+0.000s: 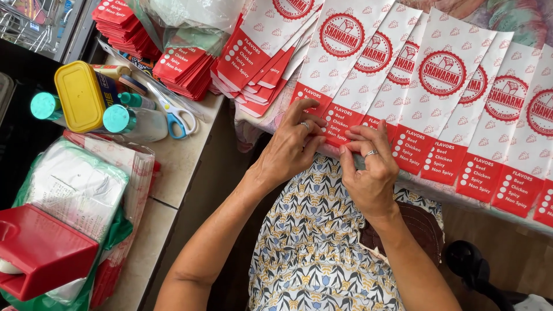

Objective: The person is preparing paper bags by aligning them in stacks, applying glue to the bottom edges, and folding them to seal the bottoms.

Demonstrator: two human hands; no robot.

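Note:
A row of several overlapping white paper sleeves with red round stamps and red bottom bands (443, 98) lies fanned across the table edge. My left hand (294, 144) pinches the red bottom end of one sleeve (340, 124) near the left of the row. My right hand (368, 167) grips the same red end from the right, fingers curled over its lower edge. Both hands wear rings.
Stacks of folded red-and-white sleeves (184, 69) sit at the back left. Blue-handled scissors (175, 115), teal-capped bottles (129, 121) and a yellow-lidded container (80, 95) lie on a side counter. A red plastic holder (40, 250) rests on bagged papers (75, 190).

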